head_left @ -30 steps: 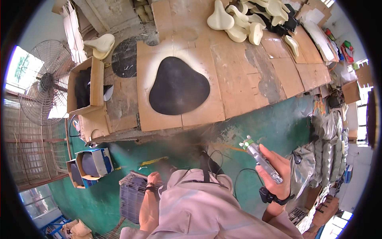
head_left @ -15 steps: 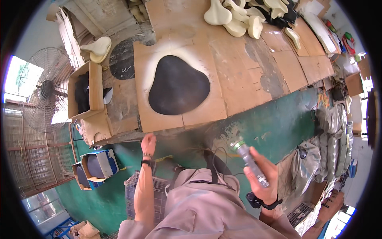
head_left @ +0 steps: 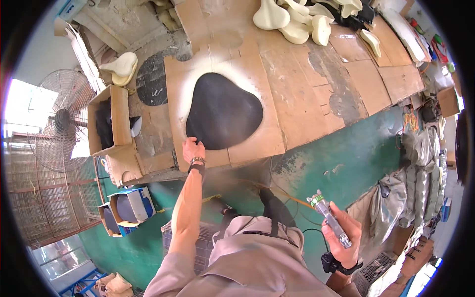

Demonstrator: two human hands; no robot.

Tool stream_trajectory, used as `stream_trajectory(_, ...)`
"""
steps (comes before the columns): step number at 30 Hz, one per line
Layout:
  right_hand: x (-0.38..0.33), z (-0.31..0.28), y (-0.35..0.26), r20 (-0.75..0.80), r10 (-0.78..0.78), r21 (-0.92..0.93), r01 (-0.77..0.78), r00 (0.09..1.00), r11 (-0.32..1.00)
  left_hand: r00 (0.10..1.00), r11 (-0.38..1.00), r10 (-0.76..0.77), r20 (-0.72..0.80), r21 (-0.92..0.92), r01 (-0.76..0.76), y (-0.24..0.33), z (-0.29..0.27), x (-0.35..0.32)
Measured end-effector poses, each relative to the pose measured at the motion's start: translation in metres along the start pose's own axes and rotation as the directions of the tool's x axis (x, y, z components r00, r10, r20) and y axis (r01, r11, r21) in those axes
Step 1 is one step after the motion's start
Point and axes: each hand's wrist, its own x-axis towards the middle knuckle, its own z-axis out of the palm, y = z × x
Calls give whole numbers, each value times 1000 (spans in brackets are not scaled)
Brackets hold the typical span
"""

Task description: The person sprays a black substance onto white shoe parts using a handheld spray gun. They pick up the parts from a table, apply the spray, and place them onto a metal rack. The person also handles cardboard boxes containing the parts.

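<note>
One change: left hand (head_left: 193, 150) now at black pad (head_left: 225, 111), grip unclear; right hand (head_left: 348, 241) clasping metal tool (head_left: 330, 218).

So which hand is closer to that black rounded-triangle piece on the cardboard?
Left. The left hand is right at the black piece's lower-left edge; the right hand is well off to its lower right, holding a grey tool.
</note>
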Motion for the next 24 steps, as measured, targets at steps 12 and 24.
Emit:
stream_trajectory(12, 18, 29, -6, 87, -119, 65, 113, 989, 991, 828, -362, 108, 550, -754, 548, 36, -31, 36)
stream_trajectory(24, -6, 96, -63, 432, -269, 28, 286, 861, 958, 907, -717, -151, 394, -675, 174, -57, -264, -135)
